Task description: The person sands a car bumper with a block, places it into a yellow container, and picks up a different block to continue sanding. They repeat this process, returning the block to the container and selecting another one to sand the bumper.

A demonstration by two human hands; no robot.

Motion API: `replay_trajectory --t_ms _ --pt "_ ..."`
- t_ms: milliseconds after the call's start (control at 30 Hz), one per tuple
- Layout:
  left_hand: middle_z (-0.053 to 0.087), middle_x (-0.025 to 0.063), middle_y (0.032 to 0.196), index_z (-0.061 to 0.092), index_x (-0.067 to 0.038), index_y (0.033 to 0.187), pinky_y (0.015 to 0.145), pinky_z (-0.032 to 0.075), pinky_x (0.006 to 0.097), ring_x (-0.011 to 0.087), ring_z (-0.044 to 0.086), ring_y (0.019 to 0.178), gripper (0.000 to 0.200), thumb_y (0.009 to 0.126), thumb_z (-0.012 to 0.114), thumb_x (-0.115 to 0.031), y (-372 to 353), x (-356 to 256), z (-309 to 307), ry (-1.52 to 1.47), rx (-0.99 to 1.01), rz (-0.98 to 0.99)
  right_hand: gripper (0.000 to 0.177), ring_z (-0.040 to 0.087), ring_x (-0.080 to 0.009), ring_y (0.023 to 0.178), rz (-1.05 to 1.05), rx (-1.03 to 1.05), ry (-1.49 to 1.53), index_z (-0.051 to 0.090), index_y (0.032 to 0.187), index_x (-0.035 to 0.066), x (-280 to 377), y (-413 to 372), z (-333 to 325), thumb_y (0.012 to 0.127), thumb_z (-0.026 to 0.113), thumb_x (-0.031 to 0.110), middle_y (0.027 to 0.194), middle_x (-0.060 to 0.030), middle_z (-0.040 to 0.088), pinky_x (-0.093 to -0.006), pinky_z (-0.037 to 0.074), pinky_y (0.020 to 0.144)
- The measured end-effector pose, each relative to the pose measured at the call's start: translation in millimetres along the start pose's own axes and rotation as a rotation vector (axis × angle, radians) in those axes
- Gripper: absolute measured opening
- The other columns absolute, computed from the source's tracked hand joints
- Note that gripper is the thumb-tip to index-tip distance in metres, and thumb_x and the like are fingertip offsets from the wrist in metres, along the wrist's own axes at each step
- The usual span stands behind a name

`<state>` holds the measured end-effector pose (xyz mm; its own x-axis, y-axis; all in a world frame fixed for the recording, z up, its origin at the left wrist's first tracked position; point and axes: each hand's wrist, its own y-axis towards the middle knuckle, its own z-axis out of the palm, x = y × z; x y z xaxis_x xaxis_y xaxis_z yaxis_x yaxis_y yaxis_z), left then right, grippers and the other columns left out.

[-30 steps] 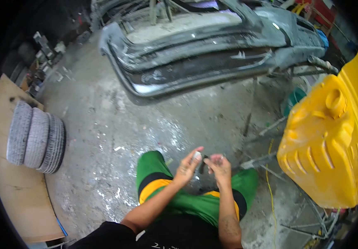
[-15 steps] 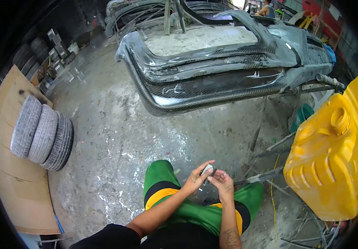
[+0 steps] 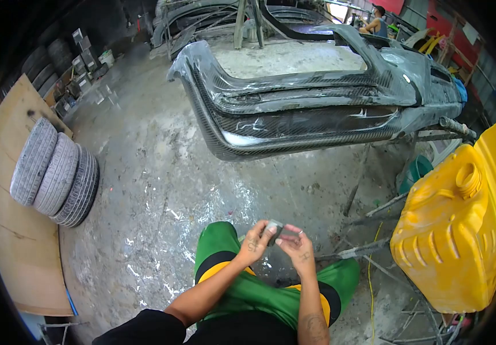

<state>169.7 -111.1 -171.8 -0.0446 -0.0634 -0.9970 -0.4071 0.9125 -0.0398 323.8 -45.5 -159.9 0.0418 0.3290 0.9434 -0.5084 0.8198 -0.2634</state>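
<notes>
The small grey block [image 3: 274,227] sits low in the head view, at about 6 o'clock from the centre, held up in front of your knees and above your green shorts [image 3: 220,248]. Your left hand [image 3: 252,246] has its grip closed on it, thumb and fingertips pinching its left end. Your right hand [image 3: 297,248] is just beside it at 3 o'clock, its fingers half curled and their tips at the block's right edge; whether that grip really clamps the block cannot be told. Below both hands lies the stained concrete floor [image 3: 161,172]. At 12 o'clock a dark car bumper [image 3: 317,109] rests on a metal stand. At 3 o'clock a yellow jerrycan [image 3: 449,230] lies tilted, with a green bucket [image 3: 417,171] just above it. At 9 o'clock three tyres [image 3: 55,172] lean together on a wooden board [image 3: 12,241]. Another person [image 3: 376,23] is far off at 1 o'clock.
</notes>
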Motion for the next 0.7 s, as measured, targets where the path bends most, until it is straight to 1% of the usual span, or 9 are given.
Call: replay_trajectory --t_ms 33,100,167,233,300,367,400,600,700 --pt "0.060 0.0004 0.086 0.061 -0.003 0.113 0.071 0.045 0.0262 0.0086 0.052 0.080 0.026 0.103 0.057 -0.026 3.3 -6.3 -8.2 0.002 0.002 0.002 0.055 0.063 -0.0190 0.111 -0.002 -0.001 0.002 0.054 0.131 0.001 10.2 6.2 2.6 0.083 0.079 0.003 0.117 -0.0160 0.064 -0.0304 0.053 0.093" --pt "0.057 -0.0003 0.084 0.061 -0.003 0.110 0.068 0.044 0.0254 0.0083 0.051 0.078 0.023 0.103 0.058 -0.024 10.8 -25.7 -30.4 0.172 -0.192 0.167 0.057 0.059 -0.0216 0.120 -0.158 -0.083 -0.010 0.052 0.137 0.000 32.2 20.7 3.9 0.086 0.078 0.008 0.128 -0.0168 0.061 -0.0330 0.051 0.099" --pt "0.056 -0.0005 0.085 0.060 -0.003 0.107 0.066 0.043 0.0254 0.0084 0.050 0.077 0.019 0.103 0.057 -0.021 19.7 -62.9 -60.1 0.227 -0.261 0.345 0.061 0.056 -0.0230 0.124 -0.199 -0.071 0.096 0.048 0.140 0.000 59.1 37.4 -1.0 0.088 0.077 0.014 0.134 -0.0170 0.057 -0.0348 0.048 0.103" --pt "0.061 0.0130 0.091 0.061 -0.002 0.103 0.069 0.048 0.0319 0.0216 0.060 0.080 0.013 0.097 0.061 -0.013 22.9 -116.9 -86.3 0.351 -0.361 0.476 0.064 0.053 -0.0245 0.129 -0.241 -0.053 0.209 0.045 0.143 -0.001 91.8 52.7 -0.5 0.091 0.076 0.020 0.140 -0.0171 0.054 -0.0367 0.045 0.107" --pt "0.061 0.0151 0.094 0.060 0.001 0.103 0.069 0.048 0.0344 0.0246 0.060 0.080 0.014 0.092 0.064 -0.007 29.8 -170.6 -106.0 0.583 -0.430 0.746 0.074 0.046 -0.0266 0.136 -0.326 0.013 0.365 0.037 0.148 -0.002 122.4 63.8 7.3 0.094 0.072 0.034 0.150 -0.0190 0.044 -0.0422 0.036 0.115" --pt "0.058 0.0146 0.094 0.060 0.002 0.103 0.071 0.047 0.0313 0.0240 0.058 0.081 0.014 0.090 0.064 -0.003 47.4 -214.2 -113.8 0.683 -0.419 1.042 0.074 0.045 -0.0271 0.136 -0.335 0.044 0.421 0.038 0.148 0.000 137.9 78.0 15.8 0.095 0.069 0.039 0.150 -0.0184 0.043 -0.0437 0.034 0.115" --pt "0.060 0.0160 0.097 0.061 0.003 0.105 0.074 0.049 0.0349 0.0286 0.060 0.085 0.023 0.084 0.068 0.002 55.3 -224.7 -117.0 0.696 -0.373 1.051 0.073 0.044 -0.0276 0.136 -0.345 0.065 0.472 0.038 0.147 0.002 145.2 83.6 19.0 0.095 0.067 0.045 0.150 -0.0178 0.042 -0.0452 0.033 0.116" --pt "0.058 0.0154 0.095 0.063 0.002 0.114 0.074 0.050 0.0396 0.0318 0.058 0.085 0.034 0.082 0.073 -0.002 96.9 -265.6 -112.3 1.013 -0.094 1.232 0.057 0.053 -0.0248 0.118 -0.415 0.269 0.694 0.049 0.133 0.010 184.1 99.3 38.9 0.095 0.066 0.048 0.125 -0.0105 0.057 -0.0441 0.040 0.110" --pt "0.057 0.0146 0.096 0.061 0.002 0.120 0.076 0.049 0.0417 0.0325 0.057 0.085 0.041 0.082 0.074 -0.006 103.8 -264.4 -111.4 1.121 0.012 1.252 0.069 0.052 -0.0257 0.120 -0.366 0.242 0.591 0.046 0.137 0.007 192.2 106.3 39.5 0.093 0.061 0.059 0.124 -0.0115 0.054 -0.0449 0.043 0.107"
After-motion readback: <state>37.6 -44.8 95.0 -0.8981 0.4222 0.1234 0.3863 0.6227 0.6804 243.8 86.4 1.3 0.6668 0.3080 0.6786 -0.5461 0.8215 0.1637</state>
